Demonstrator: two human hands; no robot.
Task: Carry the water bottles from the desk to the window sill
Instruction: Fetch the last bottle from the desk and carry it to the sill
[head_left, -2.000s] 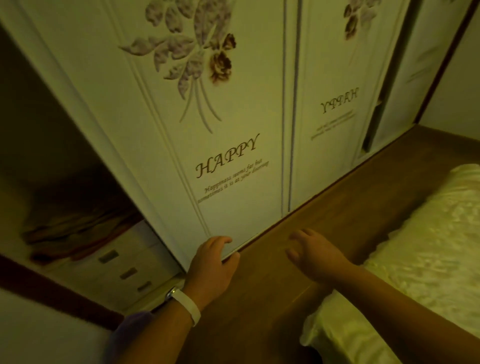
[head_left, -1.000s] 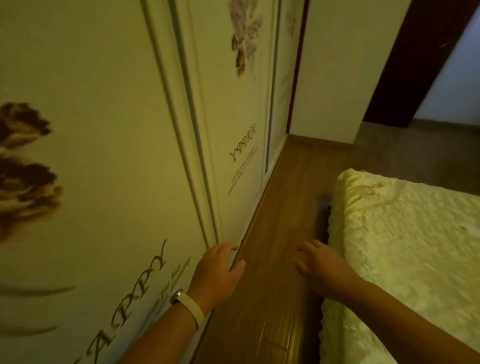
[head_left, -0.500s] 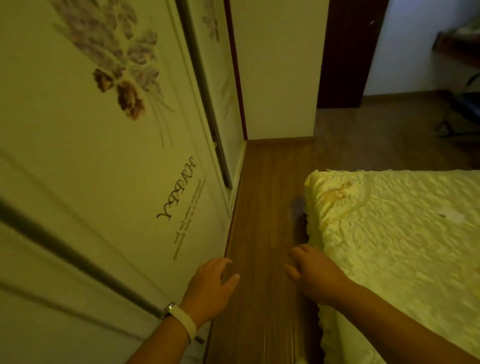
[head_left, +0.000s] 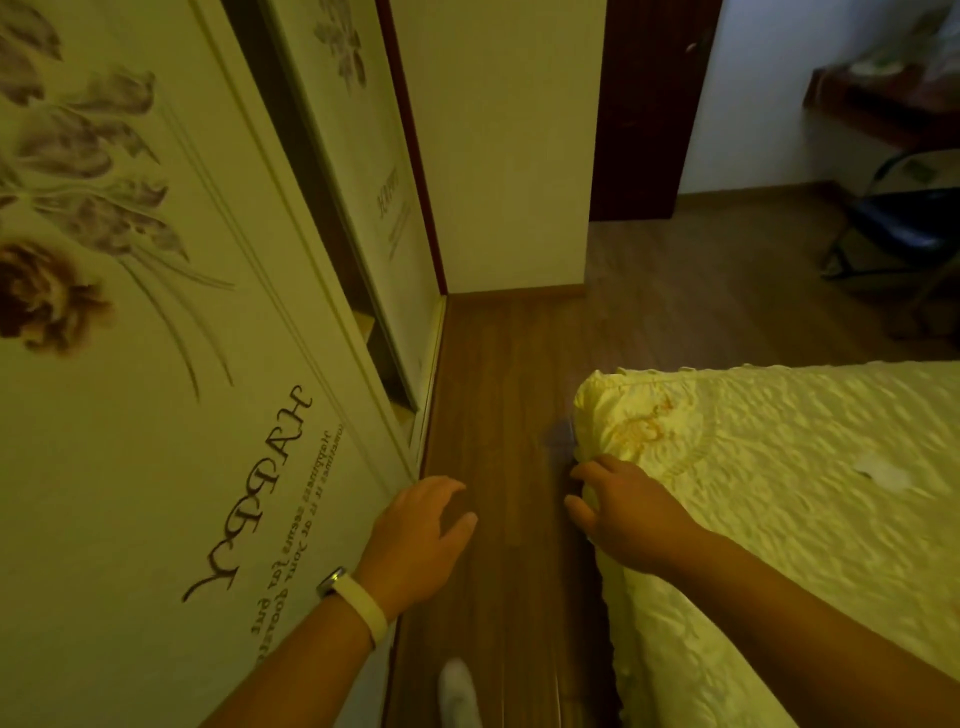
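Hands first: both are empty. The left hand (head_left: 415, 535), a pale wristband (head_left: 358, 597) on its wrist, hangs palm down with its fingers loosely spread over the brown plank floor (head_left: 498, 374), just beside the cream wardrobe door with printed flowers (head_left: 156, 415). The right hand (head_left: 623, 514) is relaxed too, fingers slightly curled at the corner of the yellow quilted bed cover (head_left: 779, 493); whether it touches the frill I cannot tell.

No water bottles are in sight from here. Through the dark doorway (head_left: 644, 130), past a dark chair (head_left: 904, 228), stands what looks to be a dark wooden desk (head_left: 878, 104) with hazy shapes on it, too blurred to name. The bottles are probably there.

My guess is that plastic bottles will have smooth, slightly yielding walls and, if full, some weight. I would wrap the fingers round the middle of the body, not pinch the cap, and not squeeze hard.
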